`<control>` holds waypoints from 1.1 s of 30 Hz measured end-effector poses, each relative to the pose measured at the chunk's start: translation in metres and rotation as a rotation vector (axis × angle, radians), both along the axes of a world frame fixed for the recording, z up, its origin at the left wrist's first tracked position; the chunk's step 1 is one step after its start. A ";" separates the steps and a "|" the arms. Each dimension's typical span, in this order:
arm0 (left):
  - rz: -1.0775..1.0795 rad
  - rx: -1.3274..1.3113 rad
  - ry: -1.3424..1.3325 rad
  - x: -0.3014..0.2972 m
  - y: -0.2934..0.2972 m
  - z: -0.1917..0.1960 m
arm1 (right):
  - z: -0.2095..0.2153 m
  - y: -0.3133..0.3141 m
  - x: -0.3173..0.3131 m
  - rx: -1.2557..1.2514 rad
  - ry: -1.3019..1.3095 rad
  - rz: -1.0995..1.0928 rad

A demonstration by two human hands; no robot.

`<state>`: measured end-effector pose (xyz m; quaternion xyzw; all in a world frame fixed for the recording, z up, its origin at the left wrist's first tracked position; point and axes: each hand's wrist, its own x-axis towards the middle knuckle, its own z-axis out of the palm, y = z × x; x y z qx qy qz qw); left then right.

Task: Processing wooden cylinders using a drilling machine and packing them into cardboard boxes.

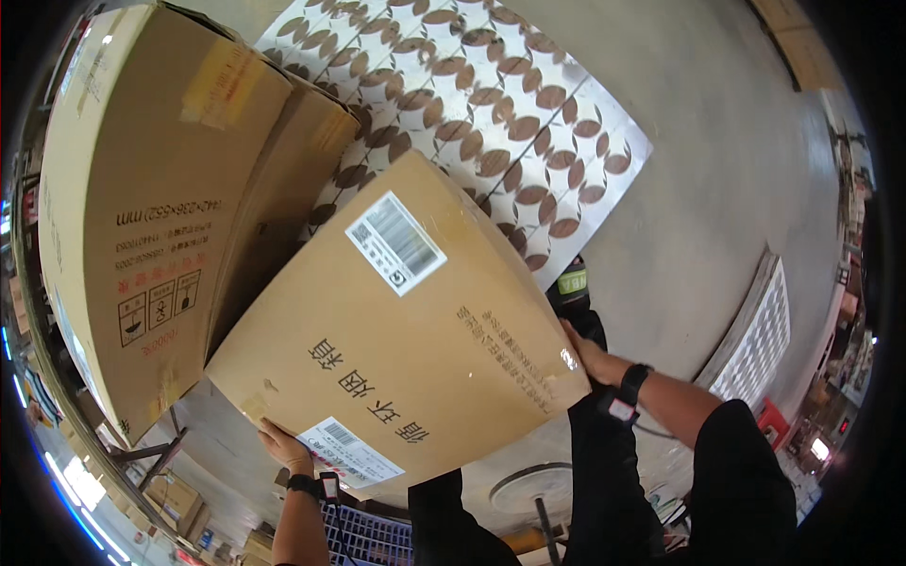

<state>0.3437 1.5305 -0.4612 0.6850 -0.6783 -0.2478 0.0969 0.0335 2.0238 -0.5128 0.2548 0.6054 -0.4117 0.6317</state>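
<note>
A large brown cardboard box [396, 330] is tilted in front of me, with white barcode labels, dark printing and clear tape on its faces. My left hand [286, 451] grips its near left edge beside one label, with some fingers hidden by the box. On the right side, my right hand [590, 358] holds the box near its taped corner, its thumb side against the cardboard. Both wrists wear dark bands with small devices. The box's far left side meets or overlaps other upright cartons [179, 170]; I cannot tell whether they touch.
Behind the box lies a flat white sheet [566, 123] with brown oval shapes, on the grey floor [717, 189]. A stack of patterned sheets [755, 330] lies at right. Below are a blue plastic crate [368, 536] and a round plate-like base [533, 489] near my legs.
</note>
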 end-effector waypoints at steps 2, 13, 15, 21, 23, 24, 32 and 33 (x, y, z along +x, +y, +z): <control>-0.019 0.067 0.122 0.009 -0.003 -0.007 | -0.017 0.012 -0.009 -0.102 -0.014 0.177; 0.084 0.274 0.163 -0.004 -0.012 0.014 | -0.084 0.037 -0.026 -0.421 0.157 0.579; 0.070 0.261 0.142 -0.023 -0.036 0.019 | -0.095 0.035 -0.032 -0.411 0.076 0.478; 0.001 0.276 0.082 -0.074 -0.135 0.029 | -0.127 0.008 -0.024 -0.516 0.140 0.254; 0.127 0.328 0.137 -0.082 -0.142 0.025 | -0.123 0.000 -0.020 -0.502 0.125 0.240; -0.001 0.407 0.285 -0.084 -0.141 0.022 | -0.117 -0.001 -0.019 -0.471 0.072 0.177; 0.015 0.735 0.463 -0.073 -0.138 0.005 | -0.030 -0.007 0.023 -0.076 -0.230 -0.263; -0.020 0.741 0.437 -0.064 -0.143 0.008 | -0.011 -0.008 0.042 -0.119 -0.154 -0.275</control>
